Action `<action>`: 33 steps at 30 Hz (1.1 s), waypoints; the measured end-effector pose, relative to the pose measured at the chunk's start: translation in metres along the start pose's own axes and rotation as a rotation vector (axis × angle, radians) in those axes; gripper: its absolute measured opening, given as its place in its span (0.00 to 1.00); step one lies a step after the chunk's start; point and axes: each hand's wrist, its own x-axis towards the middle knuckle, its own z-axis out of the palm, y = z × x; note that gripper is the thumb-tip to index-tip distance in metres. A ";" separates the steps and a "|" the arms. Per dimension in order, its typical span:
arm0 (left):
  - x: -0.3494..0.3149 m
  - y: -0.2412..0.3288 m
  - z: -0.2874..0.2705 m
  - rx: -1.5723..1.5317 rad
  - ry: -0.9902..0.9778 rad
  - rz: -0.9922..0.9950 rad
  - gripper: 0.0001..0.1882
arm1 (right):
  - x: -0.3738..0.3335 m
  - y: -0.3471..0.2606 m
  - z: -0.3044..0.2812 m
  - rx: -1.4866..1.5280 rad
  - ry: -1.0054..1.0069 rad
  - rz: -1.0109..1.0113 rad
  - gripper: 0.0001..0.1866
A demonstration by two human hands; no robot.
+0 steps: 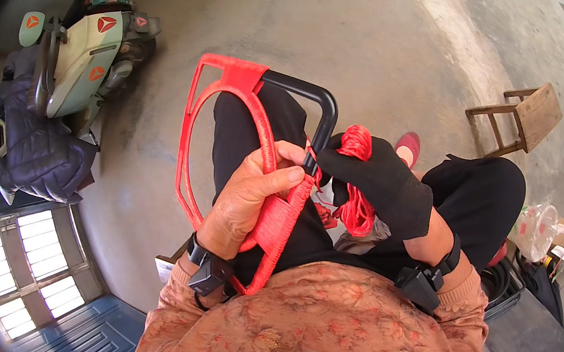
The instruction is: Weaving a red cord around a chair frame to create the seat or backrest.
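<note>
A black metal frame (315, 96), partly wrapped in red cord, rests across my lap. My left hand (248, 196), bare, grips the red-wrapped part of the frame (280, 220), thumb pressed near where the wrapping meets bare black metal. My right hand (381, 182), in a black glove, holds a bundle of red cord (359, 143) just right of the frame; the strands hang down below the hand (358, 213). A red loop (192, 128) of the frame curves out to the left. Both wrists carry black strapped devices.
A pale green scooter (88, 54) with a dark quilted cover (43, 152) stands on the concrete floor at left. A small wooden stool (528, 116) sits at the right. Plastic bags and boxes (549, 232) lie at the right edge. A red shoe (408, 146) shows beyond my knee.
</note>
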 end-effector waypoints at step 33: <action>0.032 0.001 -0.002 0.008 -0.040 -0.223 0.10 | -0.011 0.011 -0.012 -0.566 0.694 -0.453 0.12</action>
